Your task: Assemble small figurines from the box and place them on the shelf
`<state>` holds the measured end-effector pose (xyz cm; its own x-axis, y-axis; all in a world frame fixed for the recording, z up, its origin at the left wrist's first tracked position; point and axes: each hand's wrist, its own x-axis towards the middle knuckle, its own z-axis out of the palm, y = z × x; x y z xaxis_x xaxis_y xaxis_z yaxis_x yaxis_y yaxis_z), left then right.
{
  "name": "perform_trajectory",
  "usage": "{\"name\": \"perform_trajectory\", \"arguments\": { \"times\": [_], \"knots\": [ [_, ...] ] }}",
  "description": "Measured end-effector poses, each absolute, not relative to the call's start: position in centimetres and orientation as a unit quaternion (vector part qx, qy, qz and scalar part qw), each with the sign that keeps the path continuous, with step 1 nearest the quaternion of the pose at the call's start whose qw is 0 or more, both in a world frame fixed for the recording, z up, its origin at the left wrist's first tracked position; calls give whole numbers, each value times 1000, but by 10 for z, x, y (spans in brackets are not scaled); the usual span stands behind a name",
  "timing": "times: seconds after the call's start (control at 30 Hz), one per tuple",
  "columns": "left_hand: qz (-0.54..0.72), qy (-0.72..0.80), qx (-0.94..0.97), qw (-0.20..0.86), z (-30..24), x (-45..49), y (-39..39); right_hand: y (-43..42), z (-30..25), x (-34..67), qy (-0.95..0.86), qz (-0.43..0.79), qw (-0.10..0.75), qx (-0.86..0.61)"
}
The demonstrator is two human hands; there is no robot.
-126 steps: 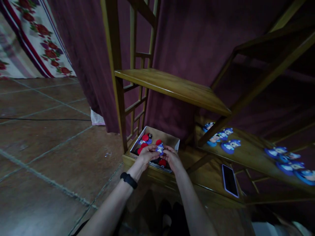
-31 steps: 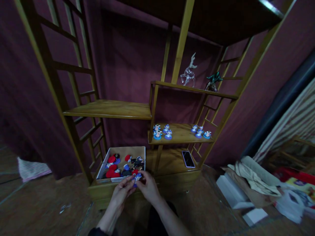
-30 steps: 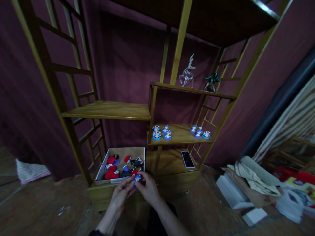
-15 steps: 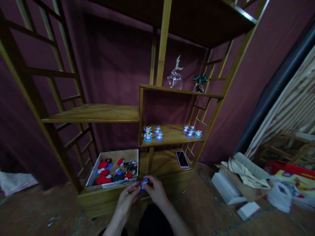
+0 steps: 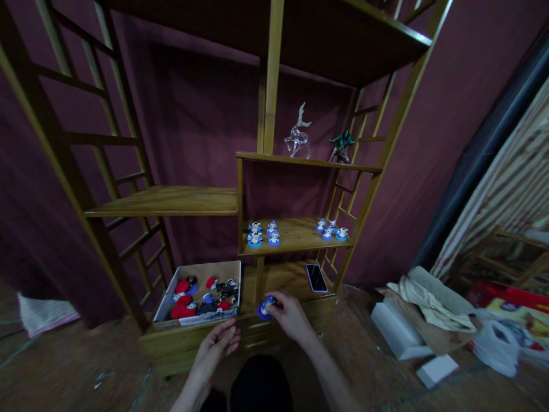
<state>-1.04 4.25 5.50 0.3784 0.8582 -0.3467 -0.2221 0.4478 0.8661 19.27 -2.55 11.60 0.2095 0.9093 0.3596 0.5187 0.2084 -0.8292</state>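
Observation:
My right hand is closed on a small figurine with a round blue base, held just above the bottom board of the wooden shelf unit. My left hand hangs lower in front of the shelf base, fingers loosely apart and holding nothing. An open cardboard box on the bottom shelf at the left holds several red and blue figurines. Two groups of blue-based figurines stand on the small middle shelf.
A phone lies on the bottom shelf right of the box. A glass deer and a dark green ornament stand on the upper shelf. White boxes, cloth and bags lie on the floor at right.
My hands have come apart: the right one has moved up and right with the blue-based figurine, and the left has let go and dropped back. Earlier both worked over the box.

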Motion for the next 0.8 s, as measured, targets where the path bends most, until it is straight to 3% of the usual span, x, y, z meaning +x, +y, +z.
{"name": "perform_trajectory", "arguments": {
  "times": [0.2,0.37,0.8],
  "knots": [
    [372,473,364,711,40,-44,49,-1,180,280,-554,84,560,-610],
    [397,473,313,722,31,-52,54,48,205,337,-531,69,541,-649],
    [330,496,378,708,31,-45,57,112,254,410,-519,-17,340,-784]
  ]
}}
